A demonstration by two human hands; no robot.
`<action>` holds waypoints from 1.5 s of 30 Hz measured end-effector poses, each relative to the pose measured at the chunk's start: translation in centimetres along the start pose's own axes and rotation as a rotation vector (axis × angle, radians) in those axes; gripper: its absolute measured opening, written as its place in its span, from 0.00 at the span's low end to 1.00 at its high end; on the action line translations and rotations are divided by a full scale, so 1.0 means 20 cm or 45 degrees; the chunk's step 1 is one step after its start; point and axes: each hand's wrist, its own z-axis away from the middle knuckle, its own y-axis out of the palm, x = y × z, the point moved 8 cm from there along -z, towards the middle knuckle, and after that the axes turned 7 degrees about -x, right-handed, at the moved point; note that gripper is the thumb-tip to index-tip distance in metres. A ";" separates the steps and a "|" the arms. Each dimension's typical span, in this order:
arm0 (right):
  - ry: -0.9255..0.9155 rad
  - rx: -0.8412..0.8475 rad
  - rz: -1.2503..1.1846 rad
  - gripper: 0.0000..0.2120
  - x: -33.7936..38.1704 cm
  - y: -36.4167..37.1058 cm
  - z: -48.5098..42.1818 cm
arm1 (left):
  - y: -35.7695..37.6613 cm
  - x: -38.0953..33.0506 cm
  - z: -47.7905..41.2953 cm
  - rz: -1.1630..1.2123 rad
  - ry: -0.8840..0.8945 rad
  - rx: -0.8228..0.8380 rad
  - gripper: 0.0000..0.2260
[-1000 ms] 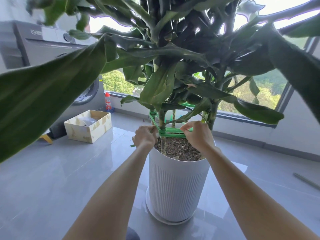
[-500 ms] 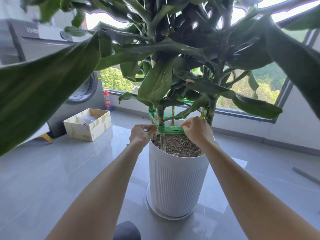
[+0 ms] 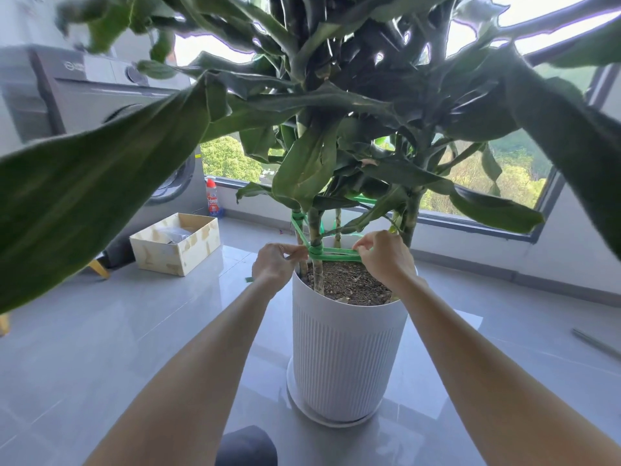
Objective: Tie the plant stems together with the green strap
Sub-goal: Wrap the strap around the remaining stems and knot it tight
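Observation:
A tall leafy plant grows in a ribbed white pot on the floor. Its stems rise from the soil, and a green strap is wound around the nearest stem and stretches right just above the soil. More strap runs up diagonally to a higher wrap. My left hand pinches the strap's left end beside the front stem. My right hand pinches the strap at its right end over the pot rim. A short green tail shows below my left wrist.
A grey washing machine stands at the back left, with a cream open box and a red-capped bottle before it. A window runs along the back. A large leaf hangs across the left. A thin rod lies on the grey tiles at right.
Both hands keep their hold on the strap near the front stem with only slight shifts. The view has drifted a little, so the pot sits slightly higher in frame.

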 end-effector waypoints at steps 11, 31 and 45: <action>0.107 -0.080 -0.096 0.11 0.00 -0.07 0.11 | -0.05 -0.09 0.11 -0.202 0.086 -0.032 0.05; 0.332 0.427 -0.135 0.06 -0.20 0.04 0.25 | 0.06 -0.06 0.22 0.538 -0.445 0.149 0.08; 0.412 0.304 -0.608 0.07 -0.07 0.05 0.22 | 0.07 -0.05 0.22 0.658 -0.566 0.197 0.11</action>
